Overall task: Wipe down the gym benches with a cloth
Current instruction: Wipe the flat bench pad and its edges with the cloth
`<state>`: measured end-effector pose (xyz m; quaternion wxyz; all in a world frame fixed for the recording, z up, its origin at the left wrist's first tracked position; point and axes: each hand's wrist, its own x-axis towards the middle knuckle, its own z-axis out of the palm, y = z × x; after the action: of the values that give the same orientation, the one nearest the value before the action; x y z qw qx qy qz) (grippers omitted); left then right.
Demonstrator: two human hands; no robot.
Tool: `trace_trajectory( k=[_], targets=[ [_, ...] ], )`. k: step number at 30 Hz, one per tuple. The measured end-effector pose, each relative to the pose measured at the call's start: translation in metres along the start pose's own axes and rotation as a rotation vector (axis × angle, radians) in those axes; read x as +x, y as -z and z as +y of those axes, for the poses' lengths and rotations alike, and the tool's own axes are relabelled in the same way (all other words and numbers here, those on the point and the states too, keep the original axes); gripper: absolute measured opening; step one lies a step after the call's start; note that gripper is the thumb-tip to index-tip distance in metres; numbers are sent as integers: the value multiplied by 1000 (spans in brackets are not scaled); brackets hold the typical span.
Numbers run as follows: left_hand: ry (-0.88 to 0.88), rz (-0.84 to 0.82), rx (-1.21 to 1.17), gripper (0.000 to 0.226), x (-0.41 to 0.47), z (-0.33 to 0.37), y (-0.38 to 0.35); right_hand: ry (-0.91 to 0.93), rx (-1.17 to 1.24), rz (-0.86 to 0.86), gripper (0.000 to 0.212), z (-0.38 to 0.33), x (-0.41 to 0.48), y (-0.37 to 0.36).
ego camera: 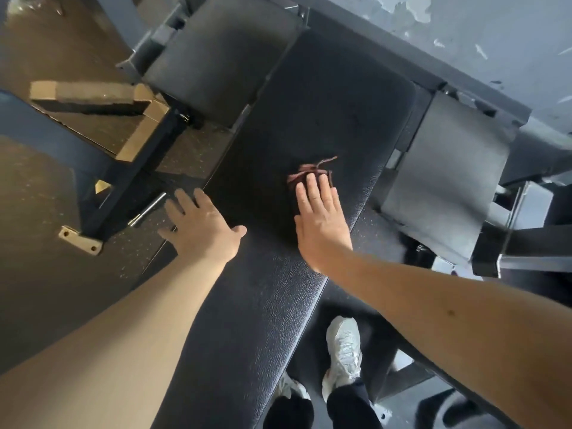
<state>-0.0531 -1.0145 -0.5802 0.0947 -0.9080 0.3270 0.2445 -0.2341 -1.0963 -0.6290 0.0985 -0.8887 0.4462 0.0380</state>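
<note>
A long black padded gym bench runs from the bottom of the view up to the back right. A small dark red cloth with frayed threads lies on its upper half. My right hand lies flat on the cloth, fingers together, pressing it onto the pad, so most of the cloth is hidden under the palm. My left hand is spread open at the bench's left edge, fingers reaching past the edge, holding nothing.
A second black pad stands at the back left and a grey pad at the right. A dark steel frame with bolted feet rests on the rubber floor at left. My white shoes stand right of the bench.
</note>
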Motion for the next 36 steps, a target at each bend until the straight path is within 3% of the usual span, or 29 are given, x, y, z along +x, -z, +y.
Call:
trace_trajectory(
  k=[4, 6, 8, 11, 14, 16, 20, 22, 24, 29, 31, 33, 36],
  targets=[
    [170, -124, -121, 130, 8, -14, 2, 468, -59, -129, 66, -25, -28, -9],
    [181, -154, -132, 129, 8, -16, 1, 592, -105, -118, 64, -9, -13, -6],
    [181, -166, -128, 129, 10, -17, 1, 541, -187, -79, 64, 9, 20, 0],
    [175, -168, -119, 129, 13, -16, 1, 185, -157, -51, 64, 21, 68, 16],
    [186, -182, -94, 132, 15, -14, 2, 1, -52, -49, 64, -3, 74, 12],
    [199, -192, -97, 133, 16, -13, 2, 72, -51, -71, 64, -27, 56, 8],
    [205, -174, -96, 129, 16, -14, -2, 524, -95, -150, 60, -48, 28, -4],
    [197, -168, -98, 129, 16, -16, -3, 660, -129, -155, 58, -40, 45, -3],
    [194, -170, -105, 128, 17, -15, -3, 637, -201, -145, 57, -27, 74, 2],
    [204, -184, -95, 130, 18, -13, -2, 175, -178, -139, 57, -35, 126, 19],
    [202, -206, -87, 131, 20, -12, -1, 119, -109, -142, 57, -58, 115, 16],
    [194, -219, -29, 135, 22, -10, 2, 252, -96, -119, 59, -70, 91, 4],
    [66, -150, 148, 137, 24, -3, 9, 589, -122, -150, 59, -64, 61, -5]
  ],
)
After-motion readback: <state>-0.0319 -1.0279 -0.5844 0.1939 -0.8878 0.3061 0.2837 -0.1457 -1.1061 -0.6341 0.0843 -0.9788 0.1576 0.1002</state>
